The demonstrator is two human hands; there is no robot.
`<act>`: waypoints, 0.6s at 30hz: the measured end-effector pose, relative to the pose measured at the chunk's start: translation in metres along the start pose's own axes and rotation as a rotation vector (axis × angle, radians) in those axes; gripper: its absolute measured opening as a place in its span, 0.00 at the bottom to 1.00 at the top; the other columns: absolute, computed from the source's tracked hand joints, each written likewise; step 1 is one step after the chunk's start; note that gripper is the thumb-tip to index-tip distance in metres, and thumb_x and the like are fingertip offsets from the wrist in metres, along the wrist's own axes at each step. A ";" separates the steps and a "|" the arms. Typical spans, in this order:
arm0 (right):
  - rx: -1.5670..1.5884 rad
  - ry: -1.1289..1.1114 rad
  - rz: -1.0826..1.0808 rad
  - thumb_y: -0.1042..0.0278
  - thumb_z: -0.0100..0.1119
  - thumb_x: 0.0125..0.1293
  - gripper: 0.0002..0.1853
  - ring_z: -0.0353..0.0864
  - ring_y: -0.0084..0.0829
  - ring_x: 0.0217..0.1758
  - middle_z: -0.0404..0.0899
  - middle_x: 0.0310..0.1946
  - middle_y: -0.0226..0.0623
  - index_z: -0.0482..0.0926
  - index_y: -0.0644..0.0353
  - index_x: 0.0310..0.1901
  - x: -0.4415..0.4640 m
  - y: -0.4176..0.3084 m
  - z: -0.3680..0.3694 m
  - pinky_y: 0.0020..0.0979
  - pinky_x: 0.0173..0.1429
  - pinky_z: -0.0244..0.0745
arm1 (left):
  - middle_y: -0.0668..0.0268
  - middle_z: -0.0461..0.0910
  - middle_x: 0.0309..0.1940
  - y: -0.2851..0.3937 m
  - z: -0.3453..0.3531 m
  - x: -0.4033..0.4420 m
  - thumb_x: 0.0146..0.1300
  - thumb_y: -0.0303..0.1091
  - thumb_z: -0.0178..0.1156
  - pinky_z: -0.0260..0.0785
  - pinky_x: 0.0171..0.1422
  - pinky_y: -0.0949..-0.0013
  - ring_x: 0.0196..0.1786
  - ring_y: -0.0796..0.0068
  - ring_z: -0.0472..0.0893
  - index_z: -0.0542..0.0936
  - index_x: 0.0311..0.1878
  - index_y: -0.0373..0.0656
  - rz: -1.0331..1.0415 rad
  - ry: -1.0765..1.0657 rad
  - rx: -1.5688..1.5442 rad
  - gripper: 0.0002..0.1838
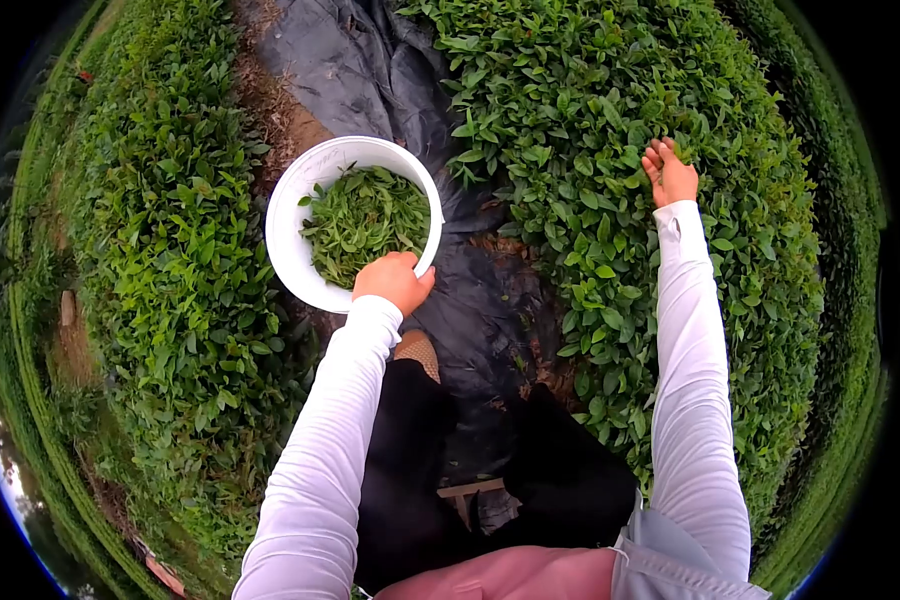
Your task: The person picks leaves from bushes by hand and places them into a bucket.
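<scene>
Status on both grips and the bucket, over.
Left grip holding white bucket by rim. Right grip curled at right-hand bush, contents unclear. Bucket holds loose leaves. Dense foliage around right grip.

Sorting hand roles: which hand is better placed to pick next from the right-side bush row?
Right, probably. The right hand is curled at the right-side bush row; the left hand grips the white bucket by its rim, away from that row.

Both arms (315,450) reach forward — left grip (395,281) clenched, right grip (671,176) farther out with fingers (654,162) curled.
</scene>
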State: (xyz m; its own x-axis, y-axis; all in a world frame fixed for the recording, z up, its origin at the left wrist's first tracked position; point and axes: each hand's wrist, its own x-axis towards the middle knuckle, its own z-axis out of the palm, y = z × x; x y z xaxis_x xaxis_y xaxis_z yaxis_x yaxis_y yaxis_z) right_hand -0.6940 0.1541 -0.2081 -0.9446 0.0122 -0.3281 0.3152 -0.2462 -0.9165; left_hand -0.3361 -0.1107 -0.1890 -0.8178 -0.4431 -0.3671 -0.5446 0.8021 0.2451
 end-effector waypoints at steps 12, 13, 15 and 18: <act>-0.421 -0.036 0.217 0.66 0.61 0.59 0.11 0.72 0.24 0.23 0.77 0.29 0.29 0.76 0.59 0.41 0.009 0.025 -0.008 0.24 0.25 0.67 | 0.56 0.79 0.32 0.004 0.003 0.000 0.55 0.49 0.56 0.71 0.44 0.57 0.36 0.54 0.79 0.80 0.34 0.43 -0.022 0.032 -0.008 0.18; -0.274 -0.068 0.376 0.65 0.60 0.61 0.10 0.73 0.22 0.24 0.78 0.30 0.31 0.75 0.58 0.42 -0.004 0.029 -0.014 0.22 0.24 0.68 | 0.56 0.80 0.31 0.004 0.003 0.000 0.55 0.50 0.56 0.71 0.44 0.57 0.36 0.54 0.79 0.80 0.34 0.43 -0.019 0.031 -0.038 0.18; -0.282 -0.332 0.519 0.63 0.62 0.60 0.11 0.72 0.19 0.23 0.78 0.32 0.31 0.76 0.57 0.41 -0.040 0.023 -0.024 0.21 0.25 0.71 | 0.55 0.80 0.31 0.006 0.002 0.001 0.55 0.50 0.56 0.71 0.44 0.57 0.36 0.53 0.79 0.80 0.33 0.42 -0.016 0.038 -0.025 0.18; -0.154 -0.253 0.331 0.62 0.64 0.58 0.11 0.71 0.18 0.22 0.78 0.31 0.29 0.77 0.56 0.38 -0.059 -0.007 -0.022 0.21 0.24 0.71 | 0.55 0.79 0.31 0.006 0.002 0.001 0.54 0.49 0.56 0.70 0.43 0.57 0.36 0.53 0.79 0.80 0.33 0.42 -0.008 0.048 -0.019 0.18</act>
State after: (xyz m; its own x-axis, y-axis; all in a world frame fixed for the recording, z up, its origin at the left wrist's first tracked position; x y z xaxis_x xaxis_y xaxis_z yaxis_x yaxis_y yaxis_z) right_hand -0.6385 0.1759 -0.1877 -0.7773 -0.2854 -0.5607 0.5963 -0.0496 -0.8013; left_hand -0.3394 -0.1058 -0.1895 -0.8211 -0.4689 -0.3255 -0.5544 0.7908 0.2594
